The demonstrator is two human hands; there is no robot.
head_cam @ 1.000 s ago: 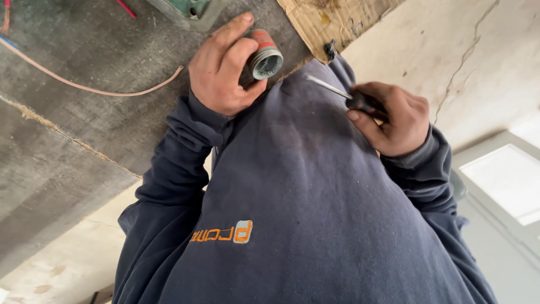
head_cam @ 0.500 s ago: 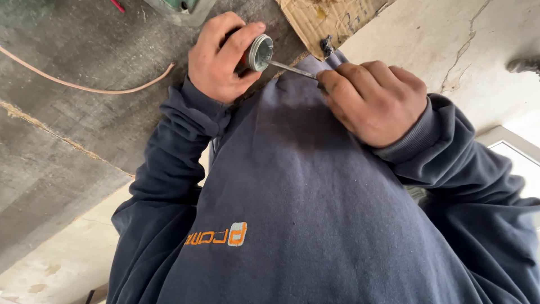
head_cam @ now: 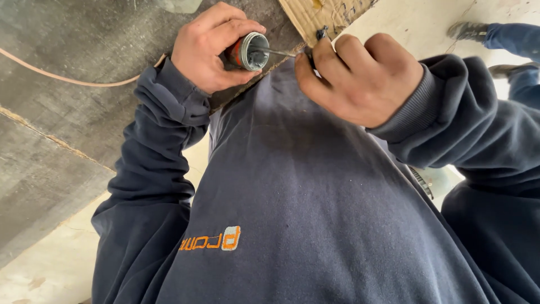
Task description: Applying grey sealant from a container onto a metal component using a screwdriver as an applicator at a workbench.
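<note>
Gripping a round fitting [head_cam: 247, 52], the left hand [head_cam: 211, 48] holds it far left; the right hand [head_cam: 360, 76] clasps a screwdriver [head_cam: 281, 53], whose tip has now entered the fitting's mouth. Grey concrete [head_cam: 67, 124] lies beneath, a cable [head_cam: 62, 77] across it.
</note>
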